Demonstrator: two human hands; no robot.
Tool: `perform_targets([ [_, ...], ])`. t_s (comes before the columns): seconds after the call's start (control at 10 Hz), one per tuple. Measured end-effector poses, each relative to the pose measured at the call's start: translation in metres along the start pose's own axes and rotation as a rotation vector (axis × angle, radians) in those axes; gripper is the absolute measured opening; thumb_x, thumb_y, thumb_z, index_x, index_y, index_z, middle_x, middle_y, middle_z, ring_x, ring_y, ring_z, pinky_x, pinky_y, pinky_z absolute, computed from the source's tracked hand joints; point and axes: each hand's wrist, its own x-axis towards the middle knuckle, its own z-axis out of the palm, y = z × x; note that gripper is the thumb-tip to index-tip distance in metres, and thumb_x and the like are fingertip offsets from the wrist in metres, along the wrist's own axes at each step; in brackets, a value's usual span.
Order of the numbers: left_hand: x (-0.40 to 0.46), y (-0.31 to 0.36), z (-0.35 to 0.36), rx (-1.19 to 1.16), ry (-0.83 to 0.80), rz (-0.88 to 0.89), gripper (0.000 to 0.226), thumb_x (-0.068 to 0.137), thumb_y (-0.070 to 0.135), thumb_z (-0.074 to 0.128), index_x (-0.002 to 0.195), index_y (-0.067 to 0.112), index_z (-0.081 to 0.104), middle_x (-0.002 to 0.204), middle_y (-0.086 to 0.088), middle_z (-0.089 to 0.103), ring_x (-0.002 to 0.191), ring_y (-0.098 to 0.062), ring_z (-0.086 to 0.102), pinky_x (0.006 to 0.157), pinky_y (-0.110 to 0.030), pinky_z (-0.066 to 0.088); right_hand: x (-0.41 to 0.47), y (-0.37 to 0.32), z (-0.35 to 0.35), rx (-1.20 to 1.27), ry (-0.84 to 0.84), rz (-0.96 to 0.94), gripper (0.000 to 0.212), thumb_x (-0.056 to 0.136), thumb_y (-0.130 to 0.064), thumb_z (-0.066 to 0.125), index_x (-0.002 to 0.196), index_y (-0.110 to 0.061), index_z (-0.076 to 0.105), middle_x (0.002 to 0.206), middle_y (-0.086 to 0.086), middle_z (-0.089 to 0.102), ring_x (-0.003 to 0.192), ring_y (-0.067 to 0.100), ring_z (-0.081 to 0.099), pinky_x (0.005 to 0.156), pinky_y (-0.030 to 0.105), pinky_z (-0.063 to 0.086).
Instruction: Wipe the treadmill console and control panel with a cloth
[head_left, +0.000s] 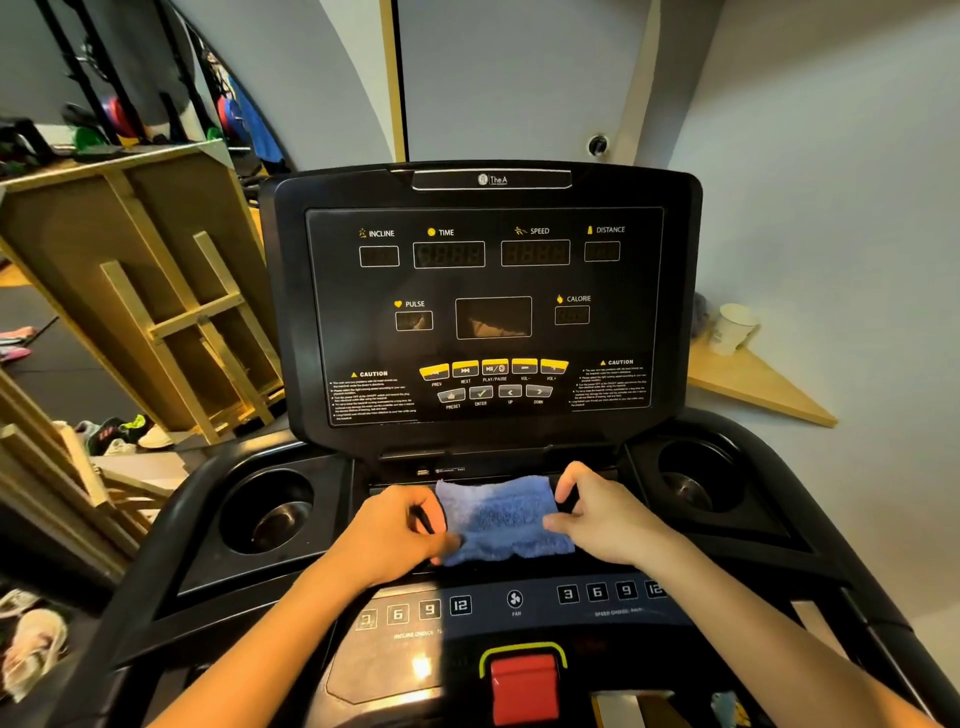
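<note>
A blue cloth lies spread on the shelf below the black treadmill console, whose displays are dark. My left hand pinches the cloth's left edge. My right hand grips its right edge, thumb underneath and fingers on top. Nearer to me runs the control panel with numbered incline and speed buttons and a fan button. A red stop key sits at the bottom centre.
Cup holders sit at the left and right of the shelf. A wooden frame leans at the left, with shoes on the floor. A paper cup stands on a wooden corner shelf at right.
</note>
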Motion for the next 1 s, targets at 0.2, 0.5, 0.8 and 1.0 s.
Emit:
perform_targets([
  [0.2,0.0,0.005,0.006,0.216,0.19,0.135,0.026,0.072,0.043,0.077,0.072,0.023,0.061,0.068,0.006,0.064,0.06,-0.006,0.058,0.057,-0.015,0.043,-0.001,-0.006,0.003,-0.326,0.184,-0.061,0.033,0.082,-0.051,0.067,0.094,-0.029,0.046,0.076,-0.011,0.058,0.077,0.012,0.057,0.083,0.037,0.045],
  [0.5,0.01,-0.007,0.018,0.514,0.147,0.446,0.056,0.09,0.055,0.043,0.122,0.018,0.068,0.13,-0.001,0.066,0.12,-0.018,0.058,0.105,-0.031,0.045,0.02,0.01,0.025,-0.303,0.268,-0.614,0.02,0.092,-0.015,0.064,0.109,-0.01,0.072,0.116,0.0,0.068,0.109,0.018,0.056,0.093,0.027,0.048],
  [0.8,0.013,-0.014,0.018,0.657,0.101,0.502,0.059,0.093,0.059,0.04,0.135,0.022,0.056,0.146,0.001,0.054,0.132,-0.017,0.049,0.109,-0.035,0.042,0.023,0.017,0.042,-0.391,0.412,-0.613,0.025,0.073,-0.017,0.083,0.098,-0.017,0.076,0.108,-0.007,0.072,0.099,0.014,0.064,0.08,0.026,0.056],
  [1.0,0.002,0.014,0.0,0.267,0.151,0.395,0.034,0.09,0.053,0.054,0.102,0.028,0.074,0.107,0.009,0.075,0.103,-0.006,0.065,0.096,-0.03,0.051,0.004,0.001,0.015,-0.195,0.419,-0.545,0.016,0.09,-0.041,0.058,0.097,-0.03,0.068,0.095,-0.015,0.066,0.089,0.004,0.055,0.078,0.028,0.05],
])
